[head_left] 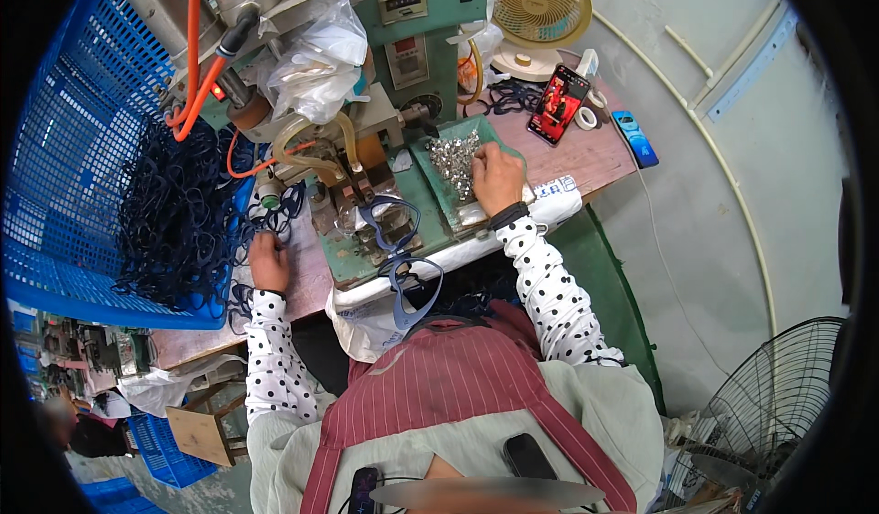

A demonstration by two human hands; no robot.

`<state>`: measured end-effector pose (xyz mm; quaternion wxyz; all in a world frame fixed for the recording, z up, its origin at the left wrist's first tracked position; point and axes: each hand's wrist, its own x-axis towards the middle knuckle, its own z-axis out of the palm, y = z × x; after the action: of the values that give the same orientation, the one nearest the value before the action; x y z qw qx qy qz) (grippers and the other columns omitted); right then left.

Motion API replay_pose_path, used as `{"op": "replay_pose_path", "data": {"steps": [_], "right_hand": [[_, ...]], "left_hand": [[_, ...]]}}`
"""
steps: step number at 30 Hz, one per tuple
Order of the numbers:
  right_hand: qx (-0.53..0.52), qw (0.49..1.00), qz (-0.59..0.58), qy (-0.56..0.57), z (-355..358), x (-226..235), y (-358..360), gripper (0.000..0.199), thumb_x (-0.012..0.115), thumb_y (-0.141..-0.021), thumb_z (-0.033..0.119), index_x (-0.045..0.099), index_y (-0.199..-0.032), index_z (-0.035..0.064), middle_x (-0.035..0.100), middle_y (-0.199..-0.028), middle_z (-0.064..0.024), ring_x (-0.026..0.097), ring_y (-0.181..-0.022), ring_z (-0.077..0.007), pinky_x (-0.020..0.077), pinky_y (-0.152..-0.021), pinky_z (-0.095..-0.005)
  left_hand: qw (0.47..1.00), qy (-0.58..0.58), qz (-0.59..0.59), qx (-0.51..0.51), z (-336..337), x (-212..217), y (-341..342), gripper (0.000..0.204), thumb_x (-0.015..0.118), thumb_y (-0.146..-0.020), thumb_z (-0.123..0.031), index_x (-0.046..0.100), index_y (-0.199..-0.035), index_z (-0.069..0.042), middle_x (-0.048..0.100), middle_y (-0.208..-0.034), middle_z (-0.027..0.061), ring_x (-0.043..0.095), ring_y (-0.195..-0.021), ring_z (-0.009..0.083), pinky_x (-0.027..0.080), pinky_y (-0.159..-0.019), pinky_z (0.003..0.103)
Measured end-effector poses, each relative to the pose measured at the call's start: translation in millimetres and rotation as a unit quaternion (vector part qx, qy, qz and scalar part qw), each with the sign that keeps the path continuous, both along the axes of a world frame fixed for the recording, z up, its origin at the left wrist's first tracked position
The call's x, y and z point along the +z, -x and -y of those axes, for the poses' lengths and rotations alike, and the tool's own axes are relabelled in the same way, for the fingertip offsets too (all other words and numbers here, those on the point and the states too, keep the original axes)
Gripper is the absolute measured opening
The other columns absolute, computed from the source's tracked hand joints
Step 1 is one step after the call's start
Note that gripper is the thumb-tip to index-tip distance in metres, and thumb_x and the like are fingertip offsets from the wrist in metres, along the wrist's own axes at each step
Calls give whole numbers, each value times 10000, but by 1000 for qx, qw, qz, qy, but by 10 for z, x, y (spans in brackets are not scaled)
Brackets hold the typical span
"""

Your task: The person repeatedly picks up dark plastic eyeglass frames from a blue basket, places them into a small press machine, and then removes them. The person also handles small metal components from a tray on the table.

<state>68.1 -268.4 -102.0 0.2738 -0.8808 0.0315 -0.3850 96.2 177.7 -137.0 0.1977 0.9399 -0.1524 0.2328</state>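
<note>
A blue plastic eyeglass frame (394, 244) hangs at the front of the green machine (352, 262), its lower rim over the table edge. My right hand (499, 177) reaches into a green tray (504, 129) of small shiny metal pieces (455, 159). Its fingers are bent and closed down at the pieces; whatever they pinch is hidden. On the left, my left hand (267, 262) rests at the table beside loose dark blue eyeglass frames (287, 205). Those fingers are curled in, and what they hold, if anything, cannot be made out.
A large blue basket (55, 194) full of dark blue frames stands at left. Orange hoses (194, 56) and a plastic bag (325, 61) hang on the machine. Two phones (557, 107), a tape roll (586, 118) and a small fan (542, 6) occupy the right side. A floor fan (778, 395) stands lower right.
</note>
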Motion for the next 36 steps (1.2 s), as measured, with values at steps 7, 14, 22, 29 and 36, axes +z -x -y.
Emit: {"op": "replay_pose_path", "data": {"steps": [7, 14, 22, 29, 36], "right_hand": [[118, 979, -15, -168, -375, 510, 116, 95, 616, -848, 44, 601, -936, 75, 669, -826, -112, 626, -829, -337, 479, -717, -408], [273, 920, -95, -264, -816, 1121, 406, 131, 718, -748, 48, 752, -873, 68, 714, -838, -64, 600, -773, -182, 481, -718, -290], [324, 830, -153, -427, -1097, 1068, 299, 402, 719, -772, -24, 501, -1110, -24, 678, -872, -71, 610, -769, -97, 475, -690, -219], [292, 867, -137, -380, -1211, 1091, 321, 437, 727, -753, -18, 479, -1112, -12, 657, -838, -54, 548, -701, -73, 423, -630, -203], [309, 823, -78, -471, -1187, 970, 287, 512, 754, -728, 7, 478, -1160, 1, 692, -804, -66, 514, -635, -56, 438, -605, -214]], "left_hand": [[979, 31, 184, -85, 954, 1069, 579, 218, 643, -787, -4, 629, -998, -55, 656, -958, 100, 615, -843, 294, 445, -805, 421], [934, 120, 268, -204, 1416, 1557, 798, 326, 699, -760, -19, 628, -1078, -36, 673, -923, 95, 637, -820, 273, 479, -768, 403], [938, 171, 238, -183, 1389, 1674, 799, 205, 634, -868, -49, 628, -1069, -8, 665, -940, 138, 638, -832, 316, 492, -786, 420], [904, 409, 46, -114, 1369, 1861, 618, 171, 549, -968, -40, 606, -1099, 54, 665, -957, 93, 642, -854, 135, 511, -766, 257], [886, 439, 77, -124, 1451, 1899, 627, 134, 620, -889, -23, 655, -1017, -6, 692, -932, 105, 670, -805, 170, 520, -723, 282]]}}
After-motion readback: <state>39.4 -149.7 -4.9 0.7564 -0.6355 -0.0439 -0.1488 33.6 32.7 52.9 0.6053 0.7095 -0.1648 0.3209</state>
